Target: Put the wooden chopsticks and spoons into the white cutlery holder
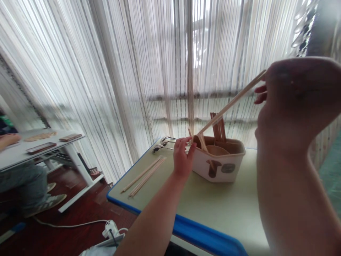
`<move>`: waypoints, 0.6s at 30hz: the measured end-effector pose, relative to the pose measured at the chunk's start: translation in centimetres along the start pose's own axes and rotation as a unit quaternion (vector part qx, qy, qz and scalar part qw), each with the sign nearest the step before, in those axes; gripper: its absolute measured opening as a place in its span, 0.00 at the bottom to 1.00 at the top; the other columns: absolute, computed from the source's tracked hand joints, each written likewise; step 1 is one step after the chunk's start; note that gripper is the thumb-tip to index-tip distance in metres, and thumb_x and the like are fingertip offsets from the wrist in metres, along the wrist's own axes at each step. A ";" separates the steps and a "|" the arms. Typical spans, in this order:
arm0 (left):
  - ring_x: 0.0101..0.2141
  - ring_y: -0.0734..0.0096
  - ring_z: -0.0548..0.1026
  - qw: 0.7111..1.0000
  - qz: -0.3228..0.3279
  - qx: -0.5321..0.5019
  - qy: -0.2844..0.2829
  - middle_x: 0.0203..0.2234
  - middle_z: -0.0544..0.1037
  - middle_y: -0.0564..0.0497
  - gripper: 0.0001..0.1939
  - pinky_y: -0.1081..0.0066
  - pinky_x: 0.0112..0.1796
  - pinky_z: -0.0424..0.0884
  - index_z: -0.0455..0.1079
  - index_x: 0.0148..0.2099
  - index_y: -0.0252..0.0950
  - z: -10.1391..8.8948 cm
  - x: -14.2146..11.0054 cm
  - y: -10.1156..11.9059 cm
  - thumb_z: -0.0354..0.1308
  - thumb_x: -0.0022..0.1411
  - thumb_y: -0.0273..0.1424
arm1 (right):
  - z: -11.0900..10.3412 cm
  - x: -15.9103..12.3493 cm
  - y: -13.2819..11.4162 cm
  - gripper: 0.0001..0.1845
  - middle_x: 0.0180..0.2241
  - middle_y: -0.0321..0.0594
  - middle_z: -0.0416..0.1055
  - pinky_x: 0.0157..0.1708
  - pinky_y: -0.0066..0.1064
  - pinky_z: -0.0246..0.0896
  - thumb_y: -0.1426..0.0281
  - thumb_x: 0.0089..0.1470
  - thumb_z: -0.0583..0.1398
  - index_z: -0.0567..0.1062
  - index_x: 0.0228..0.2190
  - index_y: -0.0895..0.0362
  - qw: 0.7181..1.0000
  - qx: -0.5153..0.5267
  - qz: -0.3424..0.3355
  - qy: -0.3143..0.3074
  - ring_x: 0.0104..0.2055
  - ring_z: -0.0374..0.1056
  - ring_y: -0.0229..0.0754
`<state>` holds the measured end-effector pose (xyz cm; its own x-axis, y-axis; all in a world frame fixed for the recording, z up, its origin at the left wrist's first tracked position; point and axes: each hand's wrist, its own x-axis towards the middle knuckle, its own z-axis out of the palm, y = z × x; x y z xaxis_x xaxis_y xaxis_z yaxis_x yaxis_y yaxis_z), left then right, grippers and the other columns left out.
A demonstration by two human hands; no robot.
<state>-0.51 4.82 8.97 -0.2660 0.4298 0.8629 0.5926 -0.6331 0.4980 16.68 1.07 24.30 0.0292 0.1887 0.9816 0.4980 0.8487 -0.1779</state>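
My right hand [290,103], raised at the right, pinches the upper end of pale wooden chopsticks [231,103]. They slant down to the left, with their lower tips at the left compartment of a white and brown utensil box [199,165]. My left hand [183,158] grips the left rim of this box, thumb on the near side. Dark brown chopsticks [219,129] stand upright at the back of the box, and a light wooden utensil [203,144] leans inside it. How many chopsticks my right hand holds is unclear.
On the blue-edged table [213,209], pale chopsticks [147,176] and metal spoons [160,146] lie left of the box. Striped curtains [149,64] hang behind. A person sits at another table [16,156] at the left. A power strip [110,229] lies low in front.
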 end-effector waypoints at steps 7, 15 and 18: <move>0.34 0.72 0.70 1.000 0.024 0.020 -0.001 0.32 0.74 0.49 0.17 0.70 0.36 0.68 0.65 0.52 0.37 -0.1 -0.2 -0.1 0.52 0.62 0.36 | 3.8 -0.1 1.7 0.10 0.29 0.39 0.70 0.22 0.33 0.62 0.65 0.56 0.52 0.72 0.35 0.53 0.979 0.103 0.093 0.147 0.27 0.69 0.40; 0.28 0.76 0.71 0.978 -0.146 -0.139 0.060 0.29 0.75 0.49 0.14 0.73 0.32 0.68 0.70 0.41 0.35 -0.7 1.0 0.5 0.55 0.59 0.40 | 5.0 -0.4 0.2 0.07 0.24 0.35 0.66 0.21 0.30 0.63 0.64 0.54 0.56 0.70 0.31 0.55 0.964 0.174 0.126 0.156 0.24 0.66 0.36; 0.23 0.79 0.71 0.906 -0.249 -0.340 0.036 0.25 0.75 0.52 0.13 0.74 0.30 0.68 0.68 0.34 0.34 -1.1 1.8 0.3 0.59 0.55 0.40 | 5.7 -0.5 0.6 0.09 0.24 0.35 0.66 0.20 0.29 0.62 0.63 0.54 0.55 0.70 0.32 0.54 0.963 0.181 0.148 0.137 0.24 0.66 0.36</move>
<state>-1.68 4.67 10.77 -0.4351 0.7436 0.5077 -0.2136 -0.6331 0.7440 12.05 4.28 23.32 0.3750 0.3541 0.8568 0.0986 0.9037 -0.4167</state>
